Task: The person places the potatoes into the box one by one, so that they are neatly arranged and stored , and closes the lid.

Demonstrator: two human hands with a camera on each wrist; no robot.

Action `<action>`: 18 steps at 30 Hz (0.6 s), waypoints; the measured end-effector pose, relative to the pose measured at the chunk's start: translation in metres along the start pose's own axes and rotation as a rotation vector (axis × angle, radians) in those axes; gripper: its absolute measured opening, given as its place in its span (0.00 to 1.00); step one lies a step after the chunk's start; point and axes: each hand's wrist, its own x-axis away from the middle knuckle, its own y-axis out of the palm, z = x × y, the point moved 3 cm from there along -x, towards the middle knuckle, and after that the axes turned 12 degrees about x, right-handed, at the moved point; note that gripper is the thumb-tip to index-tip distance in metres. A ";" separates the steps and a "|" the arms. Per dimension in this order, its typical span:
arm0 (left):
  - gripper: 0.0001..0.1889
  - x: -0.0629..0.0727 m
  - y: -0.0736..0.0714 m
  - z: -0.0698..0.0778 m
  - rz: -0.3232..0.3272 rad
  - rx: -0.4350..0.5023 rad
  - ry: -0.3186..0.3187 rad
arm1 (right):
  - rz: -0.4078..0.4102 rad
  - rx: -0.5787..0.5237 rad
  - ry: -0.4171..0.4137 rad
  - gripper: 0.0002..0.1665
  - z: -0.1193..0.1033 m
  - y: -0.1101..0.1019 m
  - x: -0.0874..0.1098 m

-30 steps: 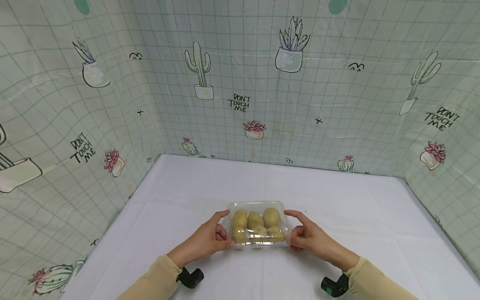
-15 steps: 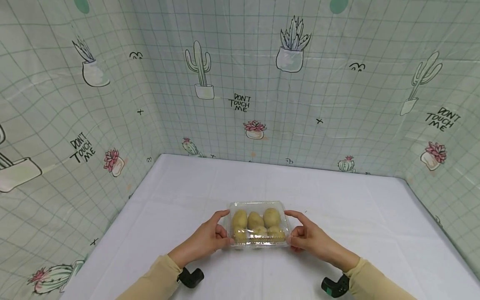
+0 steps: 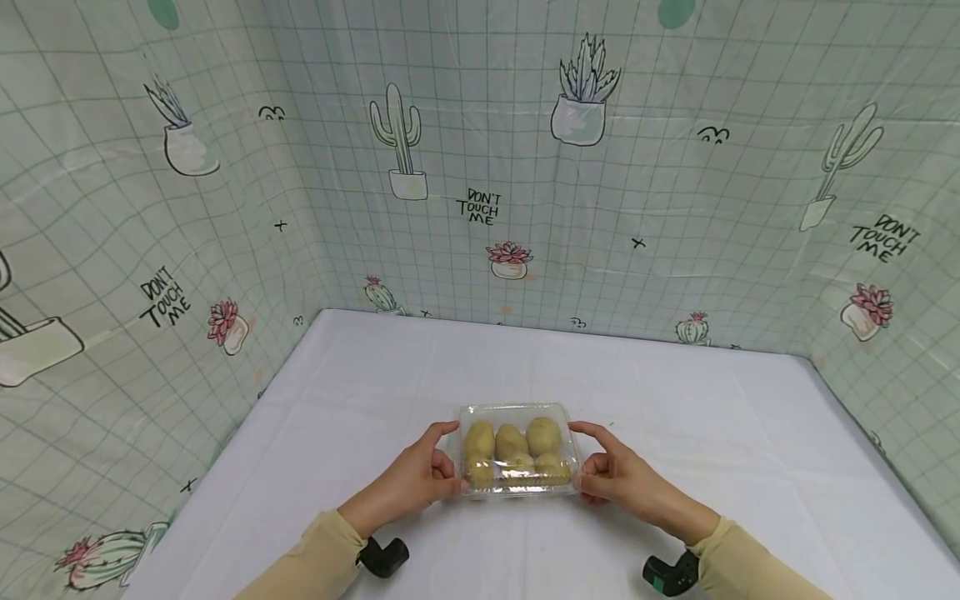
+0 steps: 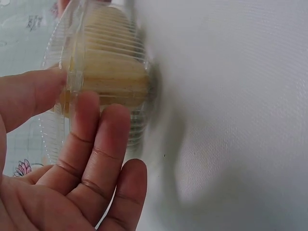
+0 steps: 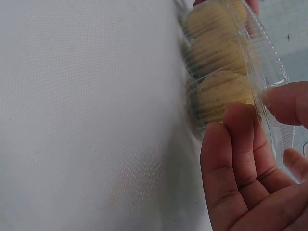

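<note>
A clear plastic clamshell box [image 3: 513,490] with its lid closed sits on the white table, in the middle of the head view. Several yellow potatoes [image 3: 543,435] show through it. My left hand [image 3: 408,477] grips the left end of the box, index finger at the far corner and thumb at the near one. In the left wrist view its thumb [image 4: 36,94] presses the rim from above, with fingertips below it. My right hand [image 3: 630,482] holds the right end the same way. In the right wrist view its fingertips touch the ribbed side under the rim [image 5: 272,139].
A white cloth [image 3: 675,400] covers the table. Patterned curtains with cactus drawings stand at the back [image 3: 480,150] and both sides. Black devices are strapped under the left wrist [image 3: 384,557] and the right wrist [image 3: 670,573].
</note>
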 end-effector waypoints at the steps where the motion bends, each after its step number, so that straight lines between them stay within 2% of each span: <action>1: 0.44 0.000 0.000 0.000 0.002 -0.003 0.000 | 0.001 0.003 0.002 0.45 0.000 0.000 0.000; 12: 0.44 0.000 0.001 0.002 -0.018 -0.006 0.014 | -0.007 -0.024 0.000 0.45 -0.001 0.000 0.000; 18: 0.44 -0.001 -0.001 0.001 -0.019 -0.077 0.007 | -0.008 -0.004 0.005 0.45 -0.002 -0.001 0.000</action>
